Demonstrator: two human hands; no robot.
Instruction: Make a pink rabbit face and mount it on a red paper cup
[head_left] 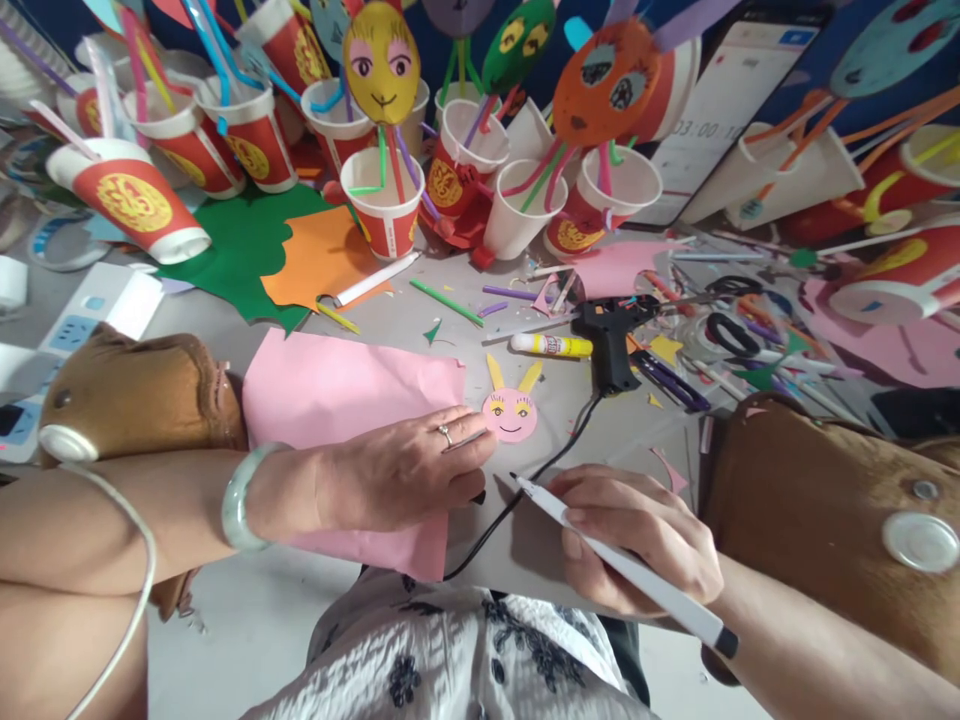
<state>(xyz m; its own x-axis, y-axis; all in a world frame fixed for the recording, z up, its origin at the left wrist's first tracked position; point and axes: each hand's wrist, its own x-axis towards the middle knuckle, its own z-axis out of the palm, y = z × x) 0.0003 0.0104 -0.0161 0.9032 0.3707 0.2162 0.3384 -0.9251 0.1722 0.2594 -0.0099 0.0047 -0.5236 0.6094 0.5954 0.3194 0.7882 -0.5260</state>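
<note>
A white marker with a dark tip is gripped in my right hand, its tip pointing up and left over the table. My left hand rests on a pink paper sheet, its fingers bent and close together. Its fingertips touch the left edge of a small pink paper face with yellow ears, drawn eyes and a smile. Something small and black shows under these fingers, perhaps a cap. A black cable runs between my two hands.
Behind stand red and white paper cups with straws and paper faces, and a phone. A black glue gun, a yellow glue stick, scissors and paper scraps lie beyond my hands. A power strip is at left.
</note>
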